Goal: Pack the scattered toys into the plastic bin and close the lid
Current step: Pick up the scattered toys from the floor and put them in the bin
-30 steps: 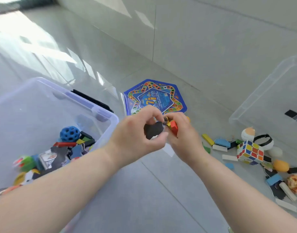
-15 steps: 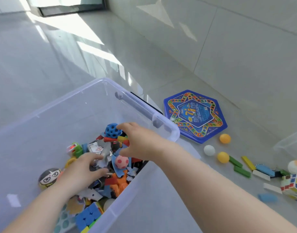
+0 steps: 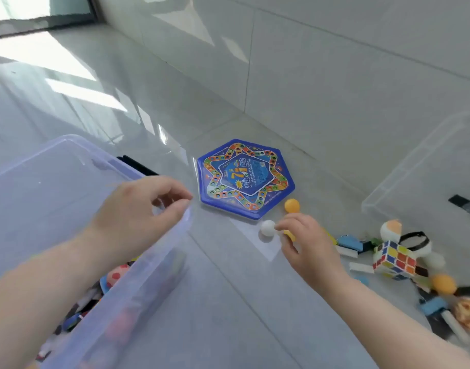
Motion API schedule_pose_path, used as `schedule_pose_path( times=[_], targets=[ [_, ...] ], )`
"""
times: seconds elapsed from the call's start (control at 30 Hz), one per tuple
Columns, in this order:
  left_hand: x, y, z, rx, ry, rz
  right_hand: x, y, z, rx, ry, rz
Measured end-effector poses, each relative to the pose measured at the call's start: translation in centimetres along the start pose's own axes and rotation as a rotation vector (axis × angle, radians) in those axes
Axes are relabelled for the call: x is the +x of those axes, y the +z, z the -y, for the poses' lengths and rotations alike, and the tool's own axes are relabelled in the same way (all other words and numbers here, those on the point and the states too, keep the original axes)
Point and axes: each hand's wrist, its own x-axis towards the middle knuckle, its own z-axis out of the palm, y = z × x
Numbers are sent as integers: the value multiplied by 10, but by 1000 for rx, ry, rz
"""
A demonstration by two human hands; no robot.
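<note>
Bin (image 3: 154, 288) on the floor at left, open-topped, toys (image 3: 116, 272) heaped inside. Left hand (image 3: 138, 217) above its right corner, fingers (image 3: 175, 188) loosely curled, thumb close to forefinger, gripping nothing. Right hand (image 3: 311, 246) low over the floor between bin and scattered pieces, fingers (image 3: 287, 223) bent down, one tip touching a white ball (image 3: 267, 227), others over a near orange ball (image 3: 289, 235), mostly hidden; gripped or merely touched, cannot tell. Far orange ball (image 3: 292, 205) just beside the board (image 3: 246, 179). Cube (image 3: 393, 258) at right.

bin (image 3: 159, 265): translucent plastic | floor (image 3: 228, 315): glossy tile | white ball (image 3: 267, 227): matt, smooth
</note>
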Motion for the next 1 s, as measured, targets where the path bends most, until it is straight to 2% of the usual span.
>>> schedule_pose_path(
  times=[0.1, 0.17, 0.23, 0.33, 0.4, 0.47, 0.57, 0.73, 0.9, 1.0],
  targets=[
    [17, 62, -38, 125, 172, 355, -32, -9, -57, -116, 399, 218],
    [31, 113, -45, 318, 219, 509, -51, -14, -81, -196, 559, 406],
    [45, 165, -41, 406, 186, 493, -67, -17, -96, -217, 650, 507],
    [57, 220, -21, 514, -45, 435, -86, -16, -111, -209, 736, 592],
    [60, 244, -6, 542, -189, 485, -94, -13, -120, -198, 744, 586],
    [62, 258, 4, 538, -257, 532, -101, -14, -128, -227, 698, 537],
    [68, 269, 12, 563, -225, 543, -117, -13, -141, -265, 683, 500],
    [75, 272, 21, 582, -201, 525, -128, -2, -149, -311, 494, 393],
    [66, 271, 33, 678, -208, 499, -111, -9, -159, -180, 668, 589],
    [61, 268, 30, 668, -233, 550, -106, -13, -153, -164, 695, 681]
  ],
)
